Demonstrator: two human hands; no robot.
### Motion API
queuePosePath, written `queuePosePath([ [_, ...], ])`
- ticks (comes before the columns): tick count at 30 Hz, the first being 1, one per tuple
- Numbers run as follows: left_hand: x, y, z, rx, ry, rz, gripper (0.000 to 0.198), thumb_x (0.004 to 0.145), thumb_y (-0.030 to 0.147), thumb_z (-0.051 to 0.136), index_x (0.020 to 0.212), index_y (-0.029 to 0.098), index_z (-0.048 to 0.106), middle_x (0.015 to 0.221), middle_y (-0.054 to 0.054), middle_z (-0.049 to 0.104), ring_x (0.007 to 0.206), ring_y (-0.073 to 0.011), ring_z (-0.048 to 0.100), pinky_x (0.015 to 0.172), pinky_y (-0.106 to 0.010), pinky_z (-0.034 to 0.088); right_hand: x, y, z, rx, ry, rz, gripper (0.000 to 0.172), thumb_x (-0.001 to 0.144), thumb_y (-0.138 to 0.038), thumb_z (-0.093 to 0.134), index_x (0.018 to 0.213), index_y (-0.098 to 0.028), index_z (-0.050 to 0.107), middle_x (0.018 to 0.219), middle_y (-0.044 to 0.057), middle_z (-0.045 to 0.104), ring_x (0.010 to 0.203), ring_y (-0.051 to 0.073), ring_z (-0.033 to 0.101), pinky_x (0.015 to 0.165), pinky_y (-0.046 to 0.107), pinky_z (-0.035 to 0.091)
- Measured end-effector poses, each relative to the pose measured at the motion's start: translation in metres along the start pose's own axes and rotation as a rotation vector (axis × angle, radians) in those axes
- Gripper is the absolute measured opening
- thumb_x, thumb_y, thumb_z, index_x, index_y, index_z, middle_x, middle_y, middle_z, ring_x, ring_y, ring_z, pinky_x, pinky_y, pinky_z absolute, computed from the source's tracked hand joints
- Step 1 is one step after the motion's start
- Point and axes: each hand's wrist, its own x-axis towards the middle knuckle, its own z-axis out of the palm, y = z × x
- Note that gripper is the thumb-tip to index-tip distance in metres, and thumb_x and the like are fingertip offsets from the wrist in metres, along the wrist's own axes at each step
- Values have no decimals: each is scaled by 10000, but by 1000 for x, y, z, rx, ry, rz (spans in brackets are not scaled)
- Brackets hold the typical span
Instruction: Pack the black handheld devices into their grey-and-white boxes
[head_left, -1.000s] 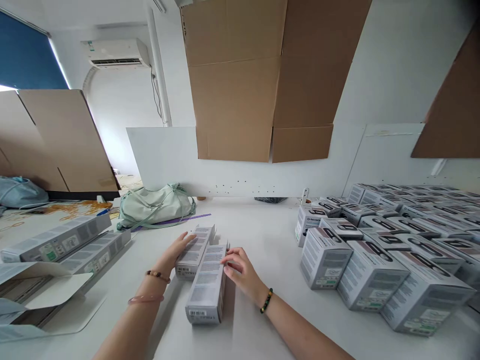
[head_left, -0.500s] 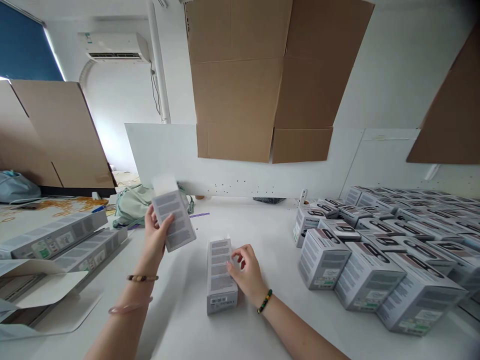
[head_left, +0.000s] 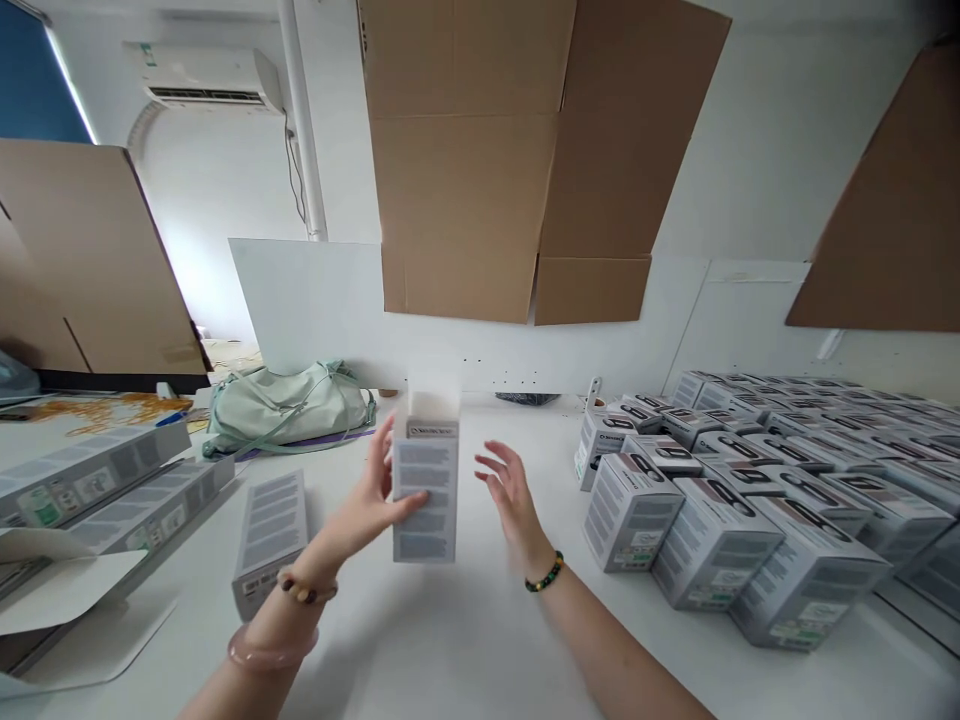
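Note:
My left hand (head_left: pixel 373 500) grips a grey-and-white carton (head_left: pixel 435 480) from its left side, thumb across the printed front. The carton is upright in the middle, just over or on the white table; I cannot tell which. A pale flap stands up, blurred, at its top end. To the right of it my right hand (head_left: pixel 511 492) is open, fingers spread, apart from the carton and holding nothing. Another grey carton (head_left: pixel 274 525) lies on the table by my left forearm, its barcode end towards me.
Rows of closed grey boxes (head_left: pixel 720 545) fill the table's right side. On the left are flat-lying long cartons (head_left: pixel 97 480) and an open box with white flaps (head_left: pixel 67 590). A pale green bag (head_left: pixel 289 405) rests at the back left. Cardboard sheets (head_left: pixel 465 200) hang on the wall behind.
The carton in my left hand has moved right to the middle and turned upright. The carton that lay in the middle is now at the left. My right hand's fingers have spread.

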Motion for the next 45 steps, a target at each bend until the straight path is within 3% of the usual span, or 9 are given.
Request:
queuePosePath([
  [6, -10, -12, 40, 145, -319, -14, 992, 798, 441, 719, 1518, 369, 40, 1572, -121, 184, 1405, -337, 328, 1120, -505, 372, 4, -26, -15, 167, -98, -95, 717, 855, -561, 634, 1457, -393, 283, 1473, 66, 428, 1275, 237, 516, 1022, 399, 473],
  [12, -15, -17, 44, 191, -172, 70, 512, 895, 592, 498, 1297, 276, 502, 1486, -106, 287, 1449, -348, 196, 1158, -513, 292, 2, -26, -15, 34, -223, -117, 445, 817, -597, 657, 1182, -347, 611, 1240, 49, 566, 1052, 216, 609, 883, 357, 527],
  [15, -17, -15, 45, 206, -172, 142, 449, 896, 628, 453, 1010, 238, 643, 1412, -96, 347, 1400, -340, 279, 1135, -487, 332, 0, -28, -12, -147, -268, -186, 428, 900, -646, 483, 990, -301, 720, 900, 19, 645, 884, 189, 624, 1064, 457, 407],
  [26, -15, -34, 54, 12, 28, 282, 453, 836, 522, 653, 1178, 365, 401, 1192, -38, 442, 1275, -271, 440, 1030, -494, 432, -2, -35, -13, -109, -92, -305, 223, 913, -418, 613, 1080, -294, 531, 1380, 79, 401, 1054, 188, 636, 944, 419, 517],
  [30, -15, -36, 48, 221, -37, 300, 479, 833, 691, 483, 1046, 270, 562, 1105, -74, 422, 1293, -342, 374, 1046, -536, 400, -1, -43, -17, -194, -388, -331, 590, 715, -522, 793, 1205, -302, 547, 1269, 76, 550, 1189, 258, 553, 1033, 468, 455],
  [34, -18, -40, 48, 287, -55, 393, 403, 929, 605, 386, 1089, 259, 518, 1157, -90, 401, 1350, -348, 300, 1085, -588, 336, -2, -49, -17, -378, -429, -340, 298, 783, -335, 780, 1063, -284, 694, 1162, 61, 651, 1191, 246, 505, 1055, 446, 425],
  [37, -21, -45, 51, 350, -17, 443, 331, 956, 520, 402, 1118, 253, 511, 1181, -96, 396, 1351, -340, 302, 1079, -594, 343, -3, -50, -17, -418, -449, -294, 379, 712, -190, 814, 1063, -278, 702, 1182, 58, 627, 1179, 245, 487, 1055, 448, 424],
  [40, -22, -46, 52, 409, 14, 431, 276, 969, 440, 413, 1112, 242, 542, 1169, -101, 415, 1328, -323, 340, 1067, -567, 376, -4, -51, -18, -378, -505, -258, 488, 640, -294, 877, 1092, -276, 695, 1234, 71, 587, 1241, 269, 444, 1074, 465, 407],
  [45, -24, -34, 55, 359, 64, 360, 303, 980, 420, 385, 980, 232, 624, 1064, -89, 470, 1241, -302, 424, 1015, -494, 442, -7, -53, -10, -365, -355, -319, 124, 895, -360, 635, 925, -279, 724, 961, 57, 675, 1057, 238, 542, 963, 444, 464],
])
